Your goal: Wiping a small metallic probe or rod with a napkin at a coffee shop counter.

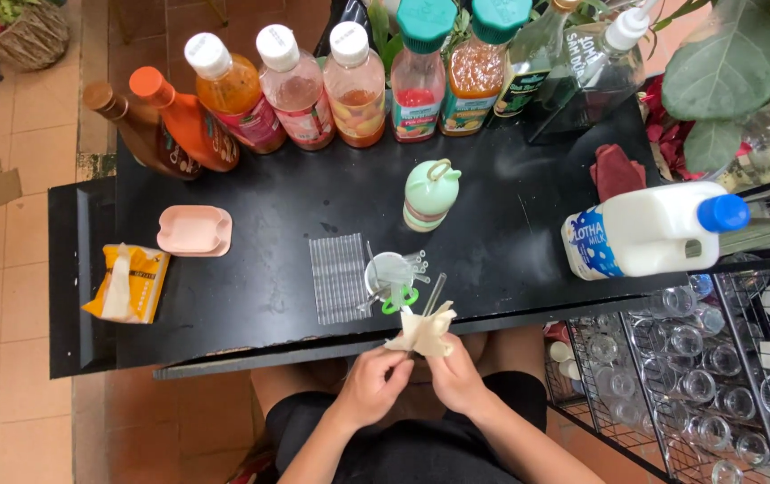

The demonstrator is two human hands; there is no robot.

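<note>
Centre of frame: bare black table (pixel 510 224) between the green flask (pixel 430 193) and the milk jug (pixel 649 235).
Top of frame: a row of bottles (pixel 331 85) walls off the far edge.
Front edge: a cup of stirrers (pixel 389 273) and a ribbed clear mat (pixel 338 278) crowd the approach.
Left: open tabletop beyond the pink dish (pixel 194 231).
Lower right: a rack of glasses (pixel 689 376) blocks the way.

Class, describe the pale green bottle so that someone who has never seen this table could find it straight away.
Start at the black table and the row of juice bottles along its far edge. Just in front of that row, near the middle, stands the green bottle alone. It is short, mint coloured and has a loop handle on its cap, unlike the tall clear bottles behind.
</note>
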